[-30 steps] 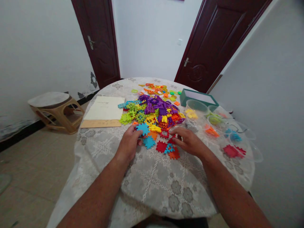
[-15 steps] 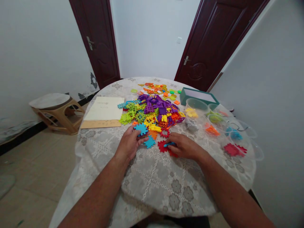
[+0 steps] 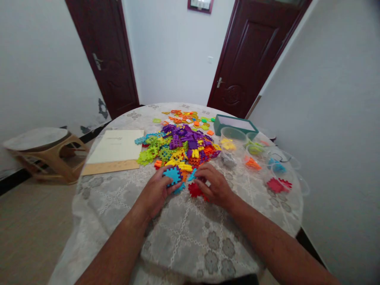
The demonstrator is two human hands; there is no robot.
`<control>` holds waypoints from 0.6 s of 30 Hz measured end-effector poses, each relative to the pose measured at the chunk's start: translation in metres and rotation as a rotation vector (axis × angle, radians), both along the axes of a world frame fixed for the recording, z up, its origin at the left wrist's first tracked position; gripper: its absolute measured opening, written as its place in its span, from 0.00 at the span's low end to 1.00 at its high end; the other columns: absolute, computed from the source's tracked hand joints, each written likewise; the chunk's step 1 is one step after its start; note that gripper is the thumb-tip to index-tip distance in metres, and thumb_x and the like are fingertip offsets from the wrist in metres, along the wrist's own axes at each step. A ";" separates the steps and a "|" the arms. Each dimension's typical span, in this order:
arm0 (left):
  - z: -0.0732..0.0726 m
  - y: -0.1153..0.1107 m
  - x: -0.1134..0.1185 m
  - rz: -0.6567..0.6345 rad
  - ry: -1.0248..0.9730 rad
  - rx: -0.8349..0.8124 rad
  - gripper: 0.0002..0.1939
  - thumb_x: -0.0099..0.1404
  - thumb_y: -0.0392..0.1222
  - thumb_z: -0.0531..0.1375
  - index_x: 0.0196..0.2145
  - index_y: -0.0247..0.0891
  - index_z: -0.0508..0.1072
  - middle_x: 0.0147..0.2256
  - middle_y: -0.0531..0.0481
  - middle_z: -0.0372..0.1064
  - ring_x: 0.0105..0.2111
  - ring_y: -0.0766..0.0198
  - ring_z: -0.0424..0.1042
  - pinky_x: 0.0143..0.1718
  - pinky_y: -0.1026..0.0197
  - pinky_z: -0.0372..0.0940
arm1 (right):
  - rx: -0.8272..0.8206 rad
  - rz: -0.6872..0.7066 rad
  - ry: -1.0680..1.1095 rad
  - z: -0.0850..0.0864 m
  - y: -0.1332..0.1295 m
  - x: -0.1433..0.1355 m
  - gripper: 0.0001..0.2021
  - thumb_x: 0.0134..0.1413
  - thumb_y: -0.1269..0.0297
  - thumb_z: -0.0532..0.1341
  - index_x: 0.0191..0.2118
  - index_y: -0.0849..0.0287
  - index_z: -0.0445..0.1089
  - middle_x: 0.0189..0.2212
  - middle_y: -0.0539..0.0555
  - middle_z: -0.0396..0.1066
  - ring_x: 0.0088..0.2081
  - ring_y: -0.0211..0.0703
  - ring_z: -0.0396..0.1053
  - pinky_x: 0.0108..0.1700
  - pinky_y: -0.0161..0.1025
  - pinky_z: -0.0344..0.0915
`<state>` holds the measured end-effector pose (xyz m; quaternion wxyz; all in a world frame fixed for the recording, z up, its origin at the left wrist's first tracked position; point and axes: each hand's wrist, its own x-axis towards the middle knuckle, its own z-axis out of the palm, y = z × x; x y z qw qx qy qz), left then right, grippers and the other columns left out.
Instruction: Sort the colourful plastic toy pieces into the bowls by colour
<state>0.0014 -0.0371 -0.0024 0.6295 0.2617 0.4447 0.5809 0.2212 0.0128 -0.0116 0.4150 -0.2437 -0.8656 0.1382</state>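
My left hand point(image 3: 154, 193) is closed on a blue notched building tile point(image 3: 172, 175) whose edges show purple, with the thumb on its face. Between the fingertips of my right hand point(image 3: 214, 184) is a light blue building piece point(image 3: 192, 174), partly covered by the fingers. A red notched tile point(image 3: 194, 190) lies on the cloth just below the right fingers, with orange-red beside it under the hand. Another blue tile point(image 3: 179, 188) shows partly beneath the left fingers. Beyond both hands spreads a heap of colourful tiles point(image 3: 178, 152), purple, green, yellow and orange.
A pale booklet point(image 3: 115, 144) lies at the left on the patterned tablecloth point(image 3: 190, 237). At the right stand a green box point(image 3: 218, 126) and several clear plastic cups point(image 3: 233, 132) with sorted pieces. A stool point(image 3: 44, 152) is left of the table.
My right hand has lifted the light blue piece off the red tile, toward the left hand. The tile in my left hand has tilted, showing purple edges. The head view has shifted.
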 end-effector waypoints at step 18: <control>-0.014 0.002 0.003 -0.209 0.195 0.083 0.37 0.57 0.42 0.70 0.63 0.42 0.66 0.57 0.40 0.73 0.54 0.50 0.75 0.51 0.54 0.74 | 0.091 0.065 -0.118 -0.008 -0.007 -0.021 0.10 0.67 0.66 0.60 0.53 0.55 0.69 0.55 0.61 0.71 0.57 0.47 0.69 0.58 0.47 0.67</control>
